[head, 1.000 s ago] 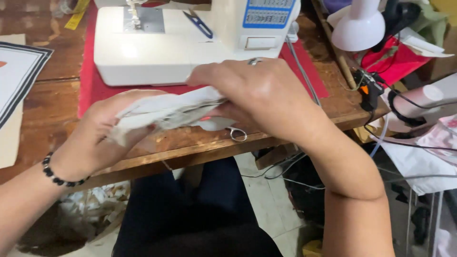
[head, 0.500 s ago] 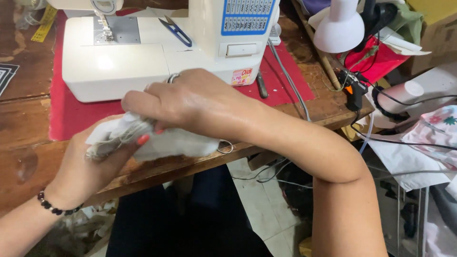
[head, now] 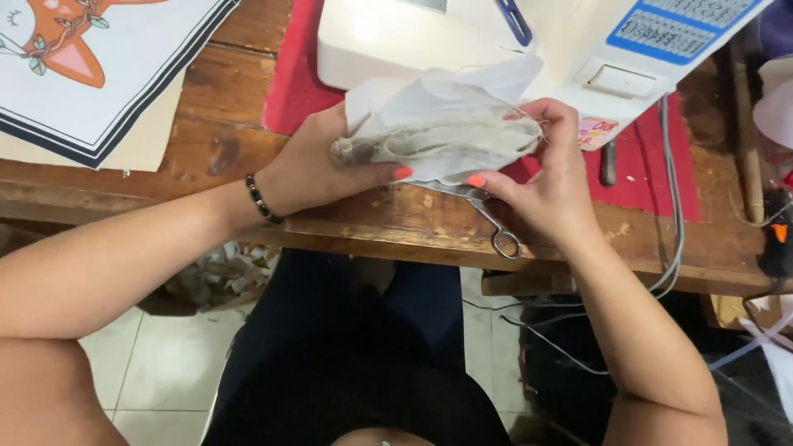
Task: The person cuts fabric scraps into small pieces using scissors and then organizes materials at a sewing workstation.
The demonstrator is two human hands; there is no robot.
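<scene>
Both grips clamp a bundle of folded white fabric over the wooden surface: left hand at its left end, right hand at its right. Metal scissors lie just beneath. Behind stands a white sewing machine on a red mat.

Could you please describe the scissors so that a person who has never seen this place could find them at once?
Start at the white sewing machine on the wooden table. In front of it, both hands hold a bundle of white cloth. The scissors lie on the table edge just under that bundle, beside the right hand. They are the only small silver metal tool there, with a round finger loop pointing towards the person.
</scene>
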